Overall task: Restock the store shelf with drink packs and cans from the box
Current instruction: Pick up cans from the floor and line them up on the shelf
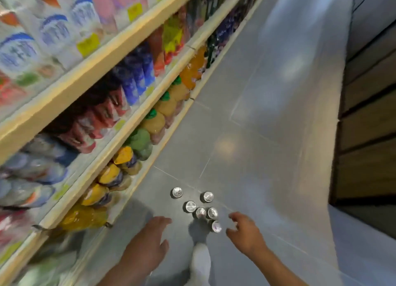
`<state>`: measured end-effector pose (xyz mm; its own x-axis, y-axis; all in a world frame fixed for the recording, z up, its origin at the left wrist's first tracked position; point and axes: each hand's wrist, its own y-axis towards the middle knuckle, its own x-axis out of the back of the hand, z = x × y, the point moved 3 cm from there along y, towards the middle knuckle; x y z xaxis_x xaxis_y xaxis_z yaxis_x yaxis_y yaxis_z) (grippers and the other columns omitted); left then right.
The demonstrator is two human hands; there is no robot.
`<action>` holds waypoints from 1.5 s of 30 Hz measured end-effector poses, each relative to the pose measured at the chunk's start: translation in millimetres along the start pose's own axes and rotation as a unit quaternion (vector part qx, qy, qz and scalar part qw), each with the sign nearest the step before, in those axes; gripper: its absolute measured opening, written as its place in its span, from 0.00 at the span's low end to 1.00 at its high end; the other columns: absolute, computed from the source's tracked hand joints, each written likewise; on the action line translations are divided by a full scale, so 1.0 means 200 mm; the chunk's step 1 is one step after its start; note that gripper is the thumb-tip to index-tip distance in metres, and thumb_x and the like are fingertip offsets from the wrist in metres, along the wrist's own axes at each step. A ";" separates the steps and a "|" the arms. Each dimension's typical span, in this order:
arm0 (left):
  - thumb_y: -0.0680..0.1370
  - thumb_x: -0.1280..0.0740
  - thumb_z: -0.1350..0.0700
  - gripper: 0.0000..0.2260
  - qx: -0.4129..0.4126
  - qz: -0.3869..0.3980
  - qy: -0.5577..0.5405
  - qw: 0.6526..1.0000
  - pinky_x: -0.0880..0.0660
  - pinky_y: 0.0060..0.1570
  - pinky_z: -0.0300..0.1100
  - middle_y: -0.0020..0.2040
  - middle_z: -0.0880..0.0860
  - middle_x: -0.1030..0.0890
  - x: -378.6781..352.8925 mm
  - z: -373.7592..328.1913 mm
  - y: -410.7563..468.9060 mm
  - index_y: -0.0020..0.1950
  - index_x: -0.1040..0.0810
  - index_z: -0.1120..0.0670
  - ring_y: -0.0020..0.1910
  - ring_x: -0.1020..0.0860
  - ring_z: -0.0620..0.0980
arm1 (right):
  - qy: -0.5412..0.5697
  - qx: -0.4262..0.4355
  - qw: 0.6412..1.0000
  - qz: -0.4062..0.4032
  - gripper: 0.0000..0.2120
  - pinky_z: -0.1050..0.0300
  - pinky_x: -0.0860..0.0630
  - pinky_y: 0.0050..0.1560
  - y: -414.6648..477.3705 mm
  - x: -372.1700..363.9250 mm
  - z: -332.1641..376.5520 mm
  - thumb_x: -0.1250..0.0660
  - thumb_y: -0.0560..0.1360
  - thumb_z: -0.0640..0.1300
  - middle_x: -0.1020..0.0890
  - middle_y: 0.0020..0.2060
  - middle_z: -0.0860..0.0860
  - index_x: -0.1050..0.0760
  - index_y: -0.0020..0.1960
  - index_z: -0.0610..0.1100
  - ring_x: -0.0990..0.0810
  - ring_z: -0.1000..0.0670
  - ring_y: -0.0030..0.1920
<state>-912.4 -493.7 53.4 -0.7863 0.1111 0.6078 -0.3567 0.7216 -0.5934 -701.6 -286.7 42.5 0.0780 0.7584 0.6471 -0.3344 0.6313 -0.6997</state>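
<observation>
On grey floor (246,135), six upright cans (201,212), seemingly silver-topped.

Silver-topped cans (201,208) on grey tiled floor (246,105); yellow-and-green bottles (154,118) along pale wooden shelf (120,139).

Motion blur smears the bottles (49,32) on the shelf (90,70) and their yellow price tags (87,44), so no label can be read. The cans (190,206) show only silver tops, their sides hidden. The bottom edge cuts off the arms behind the left hand (150,240) and right hand (244,232).
</observation>
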 end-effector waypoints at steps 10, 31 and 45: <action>0.76 0.38 0.56 0.35 0.063 0.072 0.108 0.990 0.23 0.51 0.50 0.74 0.47 0.40 -0.98 0.40 1.12 0.78 0.51 0.38 0.58 0.22 0.54 | -0.022 -0.124 0.988 0.094 0.42 0.48 0.28 0.67 1.09 -0.83 -0.73 0.26 0.70 0.52 0.32 0.72 0.45 0.43 0.77 0.46 0.27 0.41 0.69; 0.72 0.31 0.64 0.30 0.003 0.057 0.111 0.992 0.23 0.56 0.52 0.68 0.49 0.31 -1.43 0.59 1.84 0.72 0.34 0.47 0.60 0.23 0.59 | -0.029 -0.139 0.989 0.043 0.27 0.56 0.25 0.44 1.41 -1.22 -0.96 0.29 0.67 0.61 0.18 0.51 0.53 0.31 0.62 0.53 0.23 0.50 0.45; 0.75 0.30 0.51 0.30 0.010 -0.003 0.065 0.998 0.26 0.60 0.50 0.70 0.46 0.31 -0.31 0.20 0.82 0.74 0.38 0.39 0.63 0.24 0.55 | 0.000 -0.075 0.996 -0.046 0.28 0.51 0.21 0.44 0.47 -0.40 -0.25 0.32 0.68 0.67 0.19 0.46 0.53 0.37 0.57 0.51 0.19 0.47 0.44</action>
<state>-942.2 -409.3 -104.1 -0.7133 0.1953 0.6731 -0.3718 0.7087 -0.5996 -691.2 -279.7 -89.7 0.1019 0.6960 0.7108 -0.1823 0.7154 -0.6745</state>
